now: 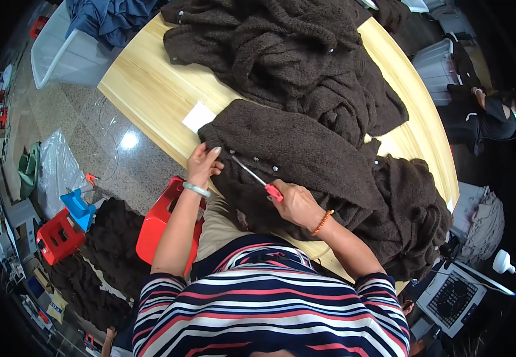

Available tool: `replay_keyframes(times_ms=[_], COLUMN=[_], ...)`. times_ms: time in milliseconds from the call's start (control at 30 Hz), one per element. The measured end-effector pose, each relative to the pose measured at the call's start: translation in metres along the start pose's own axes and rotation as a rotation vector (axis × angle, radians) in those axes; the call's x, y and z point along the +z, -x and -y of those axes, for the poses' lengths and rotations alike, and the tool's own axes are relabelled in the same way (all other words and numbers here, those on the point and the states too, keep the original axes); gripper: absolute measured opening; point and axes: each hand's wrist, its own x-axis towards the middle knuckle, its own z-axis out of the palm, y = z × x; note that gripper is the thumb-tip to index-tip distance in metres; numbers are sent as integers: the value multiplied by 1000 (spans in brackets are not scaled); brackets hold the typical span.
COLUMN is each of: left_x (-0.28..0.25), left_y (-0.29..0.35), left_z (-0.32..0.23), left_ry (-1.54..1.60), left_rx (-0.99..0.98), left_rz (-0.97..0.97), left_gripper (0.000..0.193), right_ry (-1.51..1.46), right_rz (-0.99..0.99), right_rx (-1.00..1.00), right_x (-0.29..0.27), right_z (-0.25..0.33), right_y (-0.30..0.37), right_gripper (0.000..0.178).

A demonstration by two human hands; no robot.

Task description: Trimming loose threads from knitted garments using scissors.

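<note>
A dark brown knit garment (287, 134) with several small shiny buttons lies folded in front of me, hanging over the table's near edge. My left hand (204, 162) is closed on its left corner, thumb on top, beside the end button. In my right hand (298, 205) is a red-handled tool (274, 191) with a long thin metal shaft. The shaft slants up and left across the fabric, its tip at a button near my left hand. The exact shape of the tip is too small to make out.
More brown knitwear is heaped on the wooden table (142, 77), beside a white paper (199, 116). At left stand a red stool (161, 223), a red crate (60, 237) and a white bin (61, 56) of blue cloth. A person (487, 116) is at the far right.
</note>
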Motion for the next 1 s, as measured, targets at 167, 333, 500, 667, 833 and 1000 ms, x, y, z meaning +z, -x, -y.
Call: replay_keyframes(times_ms=[167, 333, 500, 667, 833, 1000], left_x=[3, -9, -18, 9, 27, 19], left_y=[-26, -24, -19, 7, -1, -8], left_z=[22, 20, 0, 6, 24, 35], left_ry=[69, 265, 256, 168, 454, 458], left_rx=[-11, -42, -193, -227, -246, -152], left_rz=[52, 127, 111, 137, -13, 138], left_gripper=[20, 15, 24, 19, 12, 10], right_ry=[110, 191, 89, 32, 76, 134], right_rz=[95, 95, 44, 35, 78, 51], right_rx=[124, -2, 55, 70, 127, 124], right_x=[-11, 6, -3, -16, -19, -15], right_z=[16, 20, 7, 1, -1, -2], right_y=[-8, -17, -17, 0, 7, 13], right_gripper=[18, 20, 20, 21, 20, 20])
